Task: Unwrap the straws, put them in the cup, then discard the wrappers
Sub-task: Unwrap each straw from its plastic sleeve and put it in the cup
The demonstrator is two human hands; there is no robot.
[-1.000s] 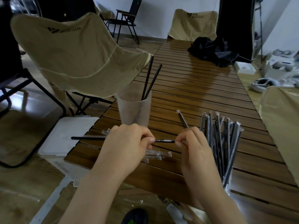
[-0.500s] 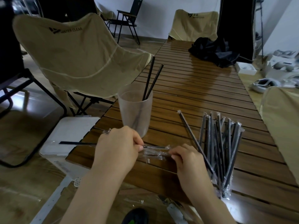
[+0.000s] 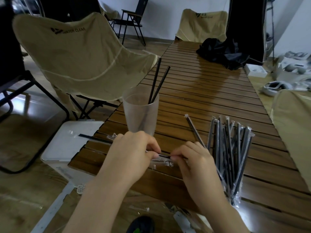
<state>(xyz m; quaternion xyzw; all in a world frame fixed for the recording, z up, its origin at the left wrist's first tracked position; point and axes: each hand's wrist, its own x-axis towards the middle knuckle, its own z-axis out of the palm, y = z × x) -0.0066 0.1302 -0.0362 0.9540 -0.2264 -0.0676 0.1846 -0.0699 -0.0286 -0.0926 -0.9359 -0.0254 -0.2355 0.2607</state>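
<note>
Straw [image 3: 94, 138], black, held level at lower centre of frame, head view only. Its L end sticks out past the tabletop [image 3: 210, 91] edge, over a white box [image 3: 72, 137] on the floor. Its R end shows as a short dark bit between the two hands.

L hand [image 3: 133, 155]: fingers curled round the straw, thumb and forefinger pinching it near the R end. R hand [image 3: 195, 160]: fingertips pinching the clear wrapper [image 3: 162, 161], which sits crumpled just below the straw end, between the hands. A second wrapped straw [image 3: 195, 132] runs diagonally up-left from behind the R hand; cannot tell if the hand holds it.

Cup [image 3: 140, 113]: frosted plastic, upright on the tabletop, centre frame, just above the L hand. Two black straws [image 3: 157, 81] stand in it, leaning to the R rim, tops well above the rim.

Wrapped straws bundle [image 3: 230, 148]: right of centre, lying on the tabletop just beside the R hand, in clear sleeves, fanned roughly vertical in frame.

Another clear wrapper piece [image 3: 111, 136] lies on the tabletop at the L hand's upper edge.

Surroundings: tan folding chair [image 3: 75, 52] upper left; second tan chair [image 3: 202, 24] at top centre, far end of tabletop; black cloth heap [image 3: 222, 52] upper right on the tabletop; white items, upper right edge, indistinct.
</note>
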